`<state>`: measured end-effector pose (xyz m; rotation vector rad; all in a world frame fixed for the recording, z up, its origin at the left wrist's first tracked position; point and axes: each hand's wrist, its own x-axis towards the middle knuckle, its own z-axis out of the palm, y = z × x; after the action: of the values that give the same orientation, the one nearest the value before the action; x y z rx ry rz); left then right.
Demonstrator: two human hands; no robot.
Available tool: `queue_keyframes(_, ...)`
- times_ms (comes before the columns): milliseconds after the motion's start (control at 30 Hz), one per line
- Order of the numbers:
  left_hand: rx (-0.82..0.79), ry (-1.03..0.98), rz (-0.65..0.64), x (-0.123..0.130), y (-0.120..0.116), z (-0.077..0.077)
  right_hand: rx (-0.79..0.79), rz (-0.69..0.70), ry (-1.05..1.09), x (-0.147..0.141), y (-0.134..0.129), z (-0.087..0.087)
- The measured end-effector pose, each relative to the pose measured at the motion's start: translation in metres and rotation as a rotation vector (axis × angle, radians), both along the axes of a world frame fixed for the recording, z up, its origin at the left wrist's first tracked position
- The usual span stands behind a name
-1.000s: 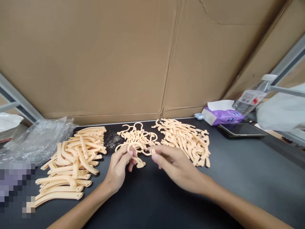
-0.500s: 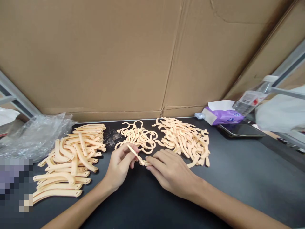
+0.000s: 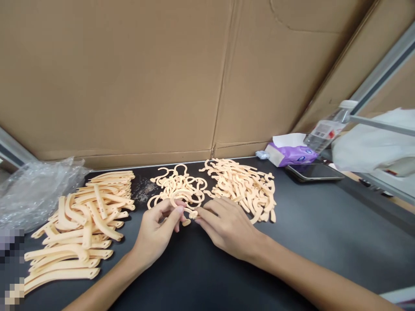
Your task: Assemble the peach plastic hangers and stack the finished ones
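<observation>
- Turned since the earlier frame, the curved piece (image 3: 173, 199) now shows its open bend, where it looked nearly edge-on; the view has swung too.
- Both hands are close together over the desk (image 3: 308, 242), just on the near side of the middle pile of hooks (image 3: 177, 190).
- Left hand (image 3: 155, 235): thumb and forefinger pinch the curved piece by its side. A flat end (image 3: 186, 223) hangs by these fingers.
- Right hand (image 3: 233, 229): fingertips are closed on the rounded end (image 3: 193, 214); whether they also hold a separate bit, I cannot tell.
- Straighter, bent arms (image 3: 100, 220) lie heaped on the left, and wavy pieces (image 3: 240, 183) on the right.
- To work the joint well, I would keep the left pinch firm and near the end, so the thin bend does not flex or twist.
- Right fingertips should press squarely and gently, leaving the joint in sight; a sideways push could make it slip.
</observation>
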<state>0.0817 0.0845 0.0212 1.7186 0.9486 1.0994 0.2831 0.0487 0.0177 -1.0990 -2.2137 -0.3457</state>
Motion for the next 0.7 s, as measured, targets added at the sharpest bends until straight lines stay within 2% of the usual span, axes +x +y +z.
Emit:
queue_keyframes(233,0.025,0.035,-0.029,0.0017,-0.0036,-0.003,-0.052,0.022,0.035,-0.0007,-0.0021,-0.0008)
queue_keyframes(433,0.122,0.113,-0.055,0.0041,-0.0034,-0.0032,-0.064,0.076,0.074,-0.0021,-0.002,-0.002)
queue_keyframes(700,0.109,0.128,-0.067,0.0015,-0.0044,-0.0002,-0.057,0.096,0.052,-0.0002,0.0008,-0.0018)
